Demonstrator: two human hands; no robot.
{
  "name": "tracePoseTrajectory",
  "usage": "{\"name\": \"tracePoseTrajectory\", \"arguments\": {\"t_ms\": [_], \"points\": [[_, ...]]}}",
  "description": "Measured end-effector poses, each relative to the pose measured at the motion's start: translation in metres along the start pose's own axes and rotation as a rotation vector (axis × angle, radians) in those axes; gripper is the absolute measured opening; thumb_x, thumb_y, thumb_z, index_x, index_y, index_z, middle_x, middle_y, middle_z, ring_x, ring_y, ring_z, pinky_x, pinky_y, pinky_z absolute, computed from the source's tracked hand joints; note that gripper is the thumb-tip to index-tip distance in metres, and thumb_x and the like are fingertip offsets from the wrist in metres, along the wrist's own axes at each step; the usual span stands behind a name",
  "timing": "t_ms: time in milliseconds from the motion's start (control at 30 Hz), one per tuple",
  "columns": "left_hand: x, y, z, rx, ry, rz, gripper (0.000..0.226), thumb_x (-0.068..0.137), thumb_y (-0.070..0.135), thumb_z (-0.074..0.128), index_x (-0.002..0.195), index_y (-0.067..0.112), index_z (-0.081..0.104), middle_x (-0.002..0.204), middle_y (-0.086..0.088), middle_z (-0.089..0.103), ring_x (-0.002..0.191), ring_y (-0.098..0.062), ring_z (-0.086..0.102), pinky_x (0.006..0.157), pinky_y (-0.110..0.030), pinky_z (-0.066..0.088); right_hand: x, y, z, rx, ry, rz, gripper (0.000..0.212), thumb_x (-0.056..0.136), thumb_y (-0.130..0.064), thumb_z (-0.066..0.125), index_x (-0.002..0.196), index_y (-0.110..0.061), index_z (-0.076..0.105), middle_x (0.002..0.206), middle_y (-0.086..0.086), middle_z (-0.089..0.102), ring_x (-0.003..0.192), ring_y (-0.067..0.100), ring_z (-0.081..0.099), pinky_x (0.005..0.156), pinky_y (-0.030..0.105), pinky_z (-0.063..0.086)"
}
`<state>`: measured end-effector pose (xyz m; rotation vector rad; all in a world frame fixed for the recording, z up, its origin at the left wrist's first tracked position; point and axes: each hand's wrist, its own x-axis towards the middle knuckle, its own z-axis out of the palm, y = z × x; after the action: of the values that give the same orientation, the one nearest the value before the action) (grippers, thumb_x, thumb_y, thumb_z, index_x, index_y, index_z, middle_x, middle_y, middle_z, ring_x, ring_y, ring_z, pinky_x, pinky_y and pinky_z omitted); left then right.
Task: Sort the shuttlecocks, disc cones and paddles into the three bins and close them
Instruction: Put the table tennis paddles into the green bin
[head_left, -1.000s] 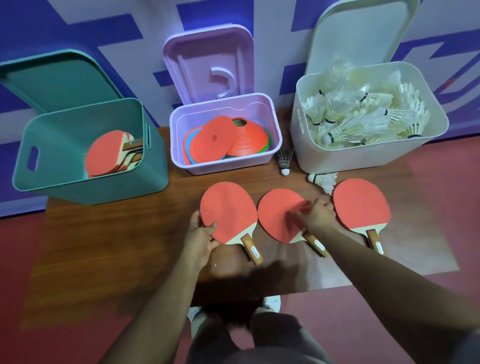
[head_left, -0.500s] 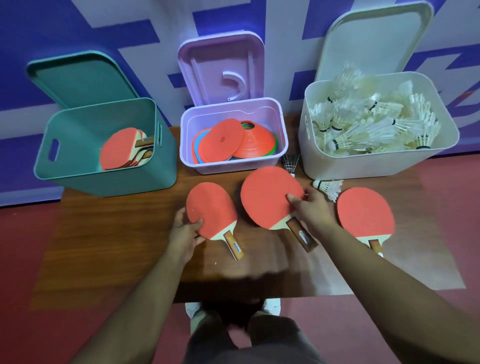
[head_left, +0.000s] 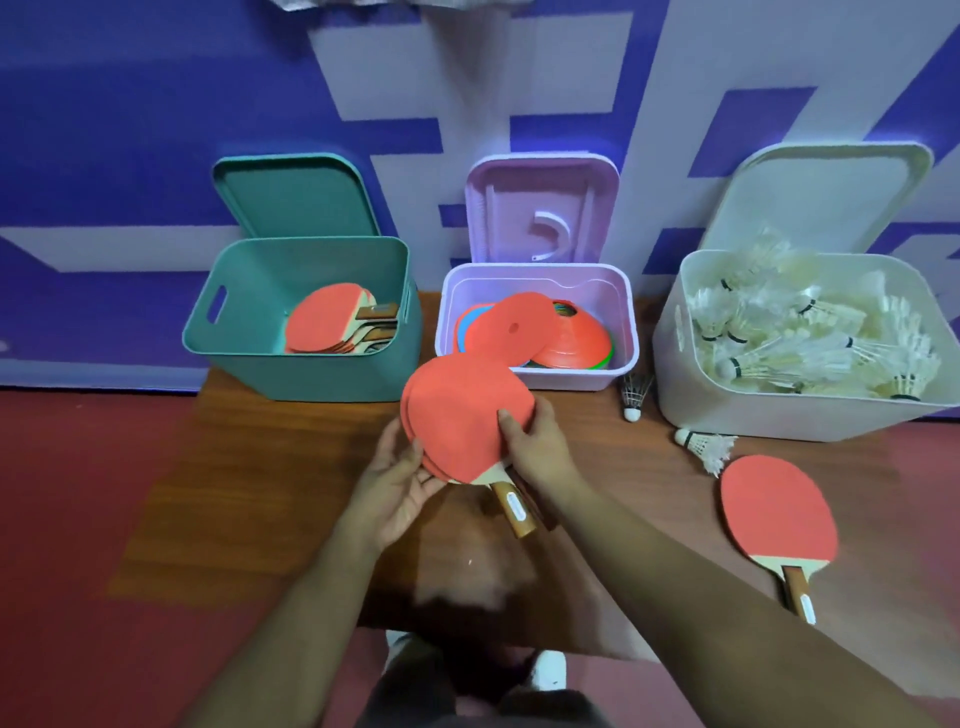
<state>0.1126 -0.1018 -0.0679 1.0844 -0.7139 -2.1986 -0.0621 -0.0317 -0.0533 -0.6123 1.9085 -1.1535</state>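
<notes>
Two red paddles (head_left: 462, 415) are stacked together above the table, in front of the purple bin (head_left: 540, 376). My left hand (head_left: 397, 478) holds them from underneath at the left edge. My right hand (head_left: 537, 441) grips them near the neck, thumb on the red face. A third red paddle (head_left: 776, 512) lies on the table at the right. Two shuttlecocks lie loose: one (head_left: 635, 395) between the purple and white bins, one (head_left: 706, 447) in front of the white bin (head_left: 779, 415). The teal bin (head_left: 311, 379) holds several paddles, the purple bin disc cones, the white bin shuttlecocks.
All three lids stand open against the blue and white wall: teal lid (head_left: 296, 197), purple lid (head_left: 540, 208), white lid (head_left: 821, 197). The wooden table (head_left: 249, 493) sits on a red floor. My shoes (head_left: 550, 670) show below the table's front edge.
Both hands lifted their paddles off the table and brought them together into one stack in front of the purple bin. The view shifted right and back.
</notes>
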Motion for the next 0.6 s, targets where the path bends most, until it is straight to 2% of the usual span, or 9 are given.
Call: {"name": "tracePoseTrajectory", "arguments": {"t_ms": [100, 200, 233, 300, 367, 467, 533, 567, 600], "points": [[0.001, 0.025, -0.016, -0.007, -0.032, 0.023, 0.044, 0.082, 0.016, 0.061, 0.123, 0.025, 0.051, 0.117, -0.008, 0.067, 0.101, -0.029, 0.067, 0.082, -0.052, 0.054, 0.010, -0.016, 0.022, 0.044, -0.044, 0.011, 0.046, 0.093, -0.030, 0.060, 0.133, -0.011, 0.048, 0.125, 0.002, 0.060, 0.113, 0.018, 0.058, 0.101, 0.039, 0.046], [0.011, 0.069, -0.035, 0.052, -0.031, 0.054, 0.005, 0.085, 0.010, 0.057, 0.089, 0.013, 0.055, 0.090, -0.010, 0.066, 0.089, -0.025, 0.062, 0.074, -0.046, 0.056, 0.022, -0.038, 0.036, 0.077, -0.135, -0.038, 0.044, 0.093, -0.026, 0.063, 0.133, -0.013, 0.051, 0.125, 0.002, 0.063, 0.111, 0.014, 0.061, 0.100, 0.036, 0.049], [0.016, 0.087, -0.041, 0.102, -0.011, 0.071, 0.005, 0.087, 0.011, 0.055, 0.083, 0.014, 0.054, 0.085, -0.008, 0.064, 0.086, -0.023, 0.059, 0.070, -0.042, 0.057, 0.027, -0.046, 0.041, 0.078, -0.176, -0.050, 0.043, 0.092, -0.026, 0.064, 0.132, -0.014, 0.051, 0.123, 0.001, 0.064, 0.109, 0.012, 0.062, 0.097, 0.034, 0.050], [0.026, 0.128, -0.051, 0.258, -0.014, 0.096, 0.007, 0.091, 0.015, 0.053, 0.093, 0.018, 0.058, 0.090, -0.004, 0.065, 0.083, -0.018, 0.061, 0.067, -0.038, 0.056, 0.036, -0.066, 0.056, 0.025, -0.245, -0.112, 0.039, 0.092, -0.028, 0.065, 0.128, -0.016, 0.054, 0.118, 0.000, 0.066, 0.103, 0.010, 0.064, 0.088, 0.025, 0.053], [0.038, 0.168, -0.060, 0.395, -0.064, 0.071, 0.023, 0.094, 0.013, 0.051, 0.113, 0.021, 0.060, 0.103, 0.000, 0.068, 0.085, -0.014, 0.066, 0.067, -0.038, 0.056, 0.047, -0.091, 0.072, -0.061, -0.278, -0.173, 0.038, 0.091, -0.029, 0.066, 0.126, -0.019, 0.054, 0.113, -0.004, 0.066, 0.099, 0.007, 0.064, 0.079, 0.013, 0.050], [0.060, 0.222, -0.074, 0.471, -0.106, 0.048, 0.030, 0.090, 0.013, 0.056, 0.120, 0.016, 0.058, 0.110, -0.003, 0.067, 0.088, -0.015, 0.066, 0.065, -0.040, 0.058, 0.065, -0.133, 0.100, -0.142, -0.272, -0.212, 0.043, 0.089, -0.036, 0.067, 0.126, -0.020, 0.051, 0.110, -0.009, 0.063, 0.096, 0.007, 0.062, 0.075, 0.010, 0.049], [0.075, 0.251, -0.081, 0.441, -0.079, 0.082, 0.035, 0.088, 0.014, 0.057, 0.122, 0.014, 0.056, 0.104, -0.003, 0.068, 0.087, -0.018, 0.064, 0.064, -0.039, 0.058, 0.079, -0.153, 0.117, -0.301, -0.157, -0.292, 0.050, 0.086, -0.045, 0.067, 0.124, -0.019, 0.047, 0.112, -0.006, 0.062, 0.098, 0.012, 0.062, 0.081, 0.024, 0.051], [0.082, 0.262, -0.085, 0.407, -0.053, 0.096, 0.033, 0.090, 0.013, 0.056, 0.123, 0.013, 0.056, 0.101, -0.003, 0.068, 0.084, -0.019, 0.064, 0.063, -0.038, 0.058, 0.085, -0.159, 0.124, -0.443, -0.088, -0.345, 0.054, 0.084, -0.050, 0.066, 0.122, -0.018, 0.046, 0.111, -0.002, 0.064, 0.098, 0.018, 0.062, 0.081, 0.033, 0.050], [0.092, 0.271, -0.092, 0.377, -0.027, 0.099, 0.032, 0.092, 0.012, 0.053, 0.124, 0.011, 0.056, 0.098, -0.004, 0.068, 0.079, -0.019, 0.066, 0.062, -0.038, 0.058, 0.092, -0.165, 0.132, -0.589, -0.037, -0.391, 0.057, 0.081, -0.055, 0.065, 0.118, -0.017, 0.045, 0.109, 0.002, 0.065, 0.098, 0.024, 0.062, 0.077, 0.037, 0.049]]}}
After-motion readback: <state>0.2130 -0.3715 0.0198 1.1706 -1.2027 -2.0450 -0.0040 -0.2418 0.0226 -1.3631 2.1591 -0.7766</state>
